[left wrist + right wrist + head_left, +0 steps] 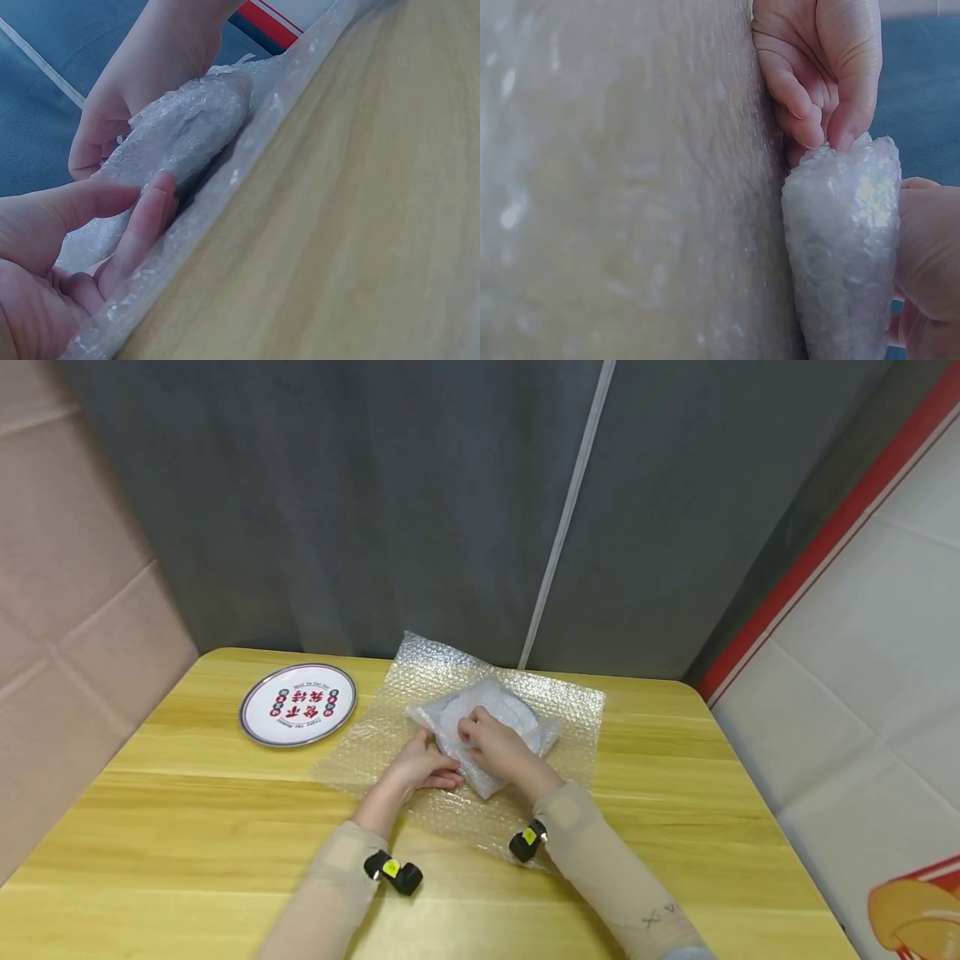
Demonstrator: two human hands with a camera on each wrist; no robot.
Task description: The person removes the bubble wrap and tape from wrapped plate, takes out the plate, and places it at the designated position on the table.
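A round, pale, flat thing (525,718), blurred by the plastic, lies under folded bubble wrap (491,690) near the table's far edge. At the bundle's near left side, my left hand (420,766) pinches the wrap's edge between thumb and fingers, as the left wrist view of this hand (82,255) shows. My right hand (501,747) is over the top of the bundle with curled fingers that pinch a bit of the wrap; the left wrist view has this hand (150,82) behind the bundle (199,116). In the right wrist view the padded edge (844,232) stands between both hands.
A larger flat sheet of bubble wrap (577,706) spreads beneath the bundle on the wooden table (187,810). Left of it lies a white plate (258,706) with a dark rim and red and black lettering. A grey curtain (337,510) hangs behind the table.
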